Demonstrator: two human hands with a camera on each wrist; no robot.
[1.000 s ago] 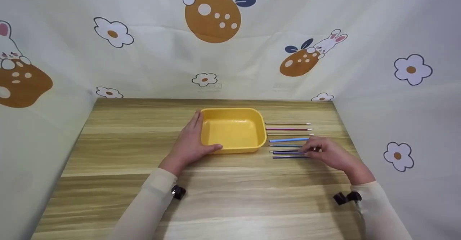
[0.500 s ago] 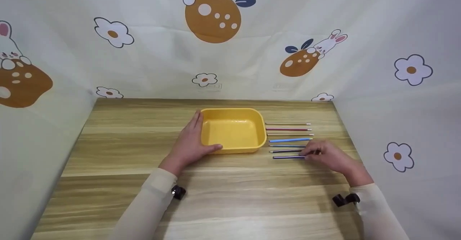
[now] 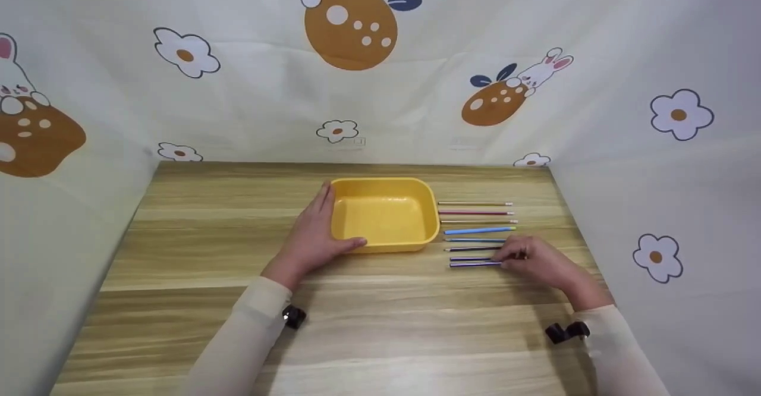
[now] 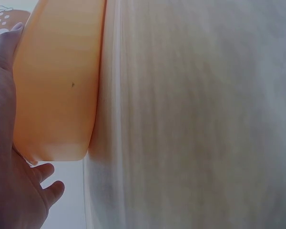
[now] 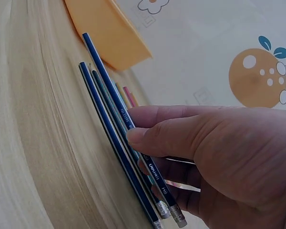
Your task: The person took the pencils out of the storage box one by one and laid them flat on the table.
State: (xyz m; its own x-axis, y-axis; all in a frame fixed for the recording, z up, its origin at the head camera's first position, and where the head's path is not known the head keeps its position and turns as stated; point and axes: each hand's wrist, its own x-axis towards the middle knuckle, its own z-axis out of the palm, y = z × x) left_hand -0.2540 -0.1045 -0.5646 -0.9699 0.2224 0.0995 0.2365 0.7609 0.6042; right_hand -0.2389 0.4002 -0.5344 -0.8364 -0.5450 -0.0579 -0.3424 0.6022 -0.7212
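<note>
My right hand (image 3: 532,259) pinches a dark blue pencil (image 3: 472,264) between thumb and fingers, near its eraser end. In the right wrist view the held pencil (image 5: 99,63) sits above another dark blue pencil (image 5: 112,129) on the table. Several more pencils lie roughly parallel behind it, among them a bright blue one (image 3: 480,230) and a red one (image 3: 475,213). My left hand (image 3: 309,238) rests against the left end of a yellow box (image 3: 432,229). Its thumb lies along the front rim and its straight fingers along the left side.
The wooden tabletop (image 3: 380,324) meets a printed cloth (image 3: 255,99) at the back and both sides. Near the pencils' left tips stands the box's right wall. A small black camera is strapped at each wrist.
My right hand has shifted slightly toward me, bringing the held pencil past the other dark blue one to the front of the row. The left hand and yellow box stay put.
</note>
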